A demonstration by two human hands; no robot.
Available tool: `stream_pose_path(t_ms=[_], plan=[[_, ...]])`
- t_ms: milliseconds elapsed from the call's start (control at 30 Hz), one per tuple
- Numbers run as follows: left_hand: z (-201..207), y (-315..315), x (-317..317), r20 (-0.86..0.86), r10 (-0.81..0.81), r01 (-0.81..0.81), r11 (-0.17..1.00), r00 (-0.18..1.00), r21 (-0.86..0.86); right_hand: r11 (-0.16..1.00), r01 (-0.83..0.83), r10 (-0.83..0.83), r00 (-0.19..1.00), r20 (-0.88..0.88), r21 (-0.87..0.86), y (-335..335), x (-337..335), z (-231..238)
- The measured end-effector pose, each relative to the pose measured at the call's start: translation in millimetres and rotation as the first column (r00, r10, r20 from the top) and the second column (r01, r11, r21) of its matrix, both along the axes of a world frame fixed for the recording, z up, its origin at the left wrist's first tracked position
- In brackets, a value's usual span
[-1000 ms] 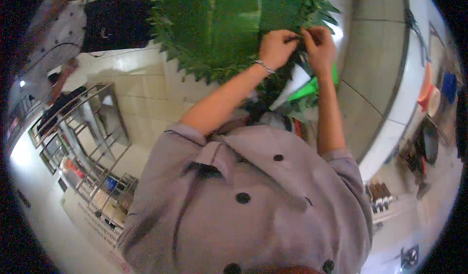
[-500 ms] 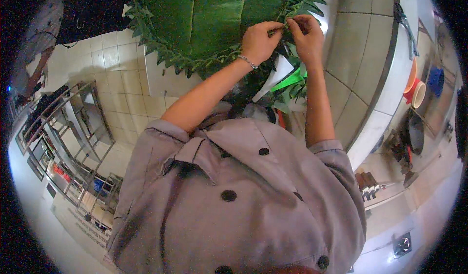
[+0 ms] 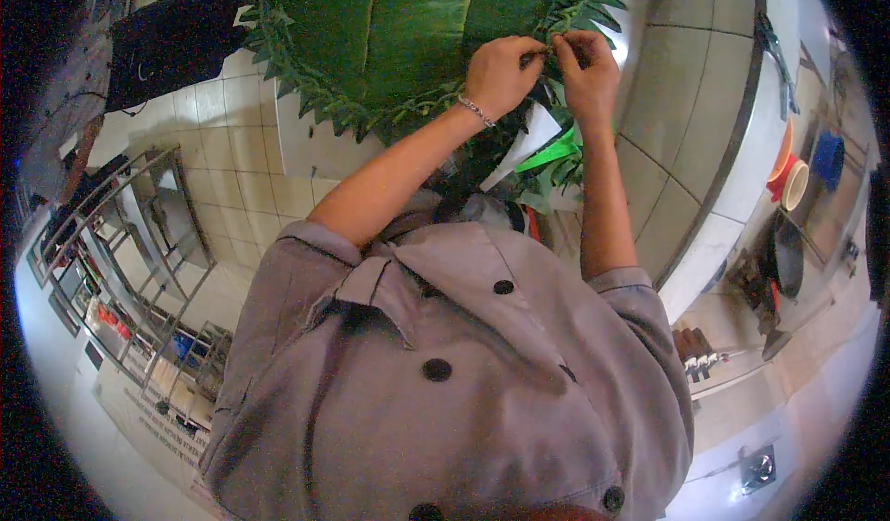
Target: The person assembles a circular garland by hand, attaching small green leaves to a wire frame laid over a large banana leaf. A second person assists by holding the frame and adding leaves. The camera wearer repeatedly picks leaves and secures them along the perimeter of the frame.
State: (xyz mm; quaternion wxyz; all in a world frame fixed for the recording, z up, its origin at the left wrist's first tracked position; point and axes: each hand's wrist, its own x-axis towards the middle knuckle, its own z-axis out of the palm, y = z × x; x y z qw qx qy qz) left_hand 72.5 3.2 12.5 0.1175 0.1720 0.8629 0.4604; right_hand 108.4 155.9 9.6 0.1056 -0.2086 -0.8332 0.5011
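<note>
A large round tray lined with green banana leaf [image 3: 417, 34] lies at the top of the view. Folded, pointed leaf pieces form a trim [image 3: 320, 113] around its rim. My left hand [image 3: 501, 78], with a chain bracelet at the wrist, is at the right part of the rim, its thumb and finger pinched on the trim. Close beside it, my right hand [image 3: 590, 74] pinches the same spot, the fingertips of both hands nearly meeting. What exactly lies between the fingertips is too small to see. Below the hands are a white sheet [image 3: 530, 146] and a bright green strip [image 3: 549, 154].
The tray rests on a white table [image 3: 311, 150]. A metal rack [image 3: 125, 243] stands at the left, near another person in dark clothing [image 3: 176, 44]. Along the right runs a tiled counter ledge [image 3: 709, 243], with tongs [image 3: 777, 62], a dark wok [image 3: 788, 252] and a blue container [image 3: 828, 158] beyond.
Both hands stay pinched at the rim, with only a small shift of the fingers. The person at the left has moved slightly. The view has tilted a little.
</note>
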Motion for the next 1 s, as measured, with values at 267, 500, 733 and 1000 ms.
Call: stream_pose_path(t_ms=[267,500,733,1000], plan=[[2.9,0.4,-2.6,0.024,0.021,-0.022,1.000,0.999,0.014,1.000,0.003,-0.003,1.000,0.002,0.002,-1.1,-0.9,-3.3],[-0.5,1.1,-2.8,0.038,0.029,-0.030,0.999,0.999,0.029,1.000,0.012,-0.012,1.000,0.007,0.004,-6.7,-1.0,3.4],[3.2,2.4,-1.2,0.063,0.035,-0.036,0.999,0.997,0.026,1.000,0.024,-0.025,0.999,-0.035,-0.018,-5.8,2.6,-9.8],[0.9,2.2,-0.7,0.089,0.037,-0.041,0.998,0.995,0.041,0.990,0.052,-0.059,0.997,-0.054,-0.129,-7.5,3.2,-12.4]])
